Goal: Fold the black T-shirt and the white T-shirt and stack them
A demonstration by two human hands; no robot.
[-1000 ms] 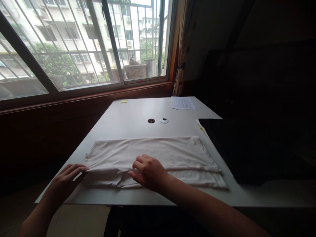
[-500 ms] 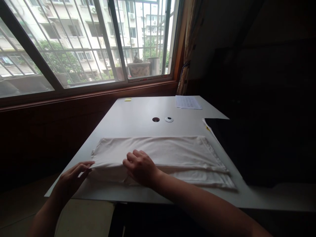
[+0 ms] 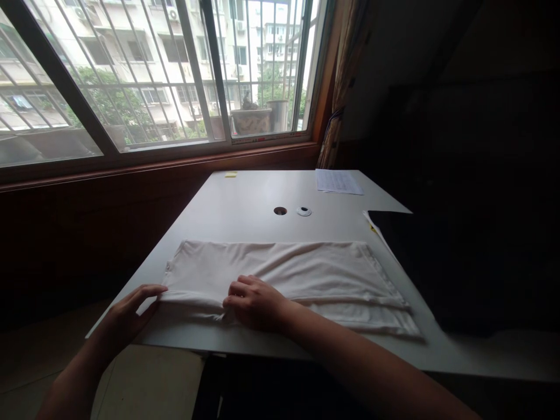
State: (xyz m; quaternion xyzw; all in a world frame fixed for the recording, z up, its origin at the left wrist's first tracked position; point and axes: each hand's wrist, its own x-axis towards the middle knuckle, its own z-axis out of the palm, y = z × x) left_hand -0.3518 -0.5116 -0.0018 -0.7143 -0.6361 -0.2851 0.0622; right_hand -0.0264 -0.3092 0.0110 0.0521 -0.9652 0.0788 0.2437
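Note:
A folded white cloth garment [image 3: 280,262] lies lengthwise across the table, wrinkled, with its layers uneven at the right end. At its near left corner, my left hand [image 3: 126,315] pinches the edge between thumb and fingers. My right hand [image 3: 256,303] is closed on the near layer, left of the middle, where the fabric bunches up under the fingers. The fold between both hands is gathered into a narrow ridge. What kind of garment it is cannot be made out.
The white table [image 3: 245,198] has a round cable hole [image 3: 280,211] with its ring cover [image 3: 304,211] beside it. Printed papers [image 3: 339,181] and a yellow sticky note [image 3: 230,174] lie at the back. A dark item [image 3: 411,256] covers the right side. A barred window stands behind.
The near left strip of the garment has been drawn up into a narrower fold, baring table below it. My right hand has moved slightly toward me. The view has shifted a little.

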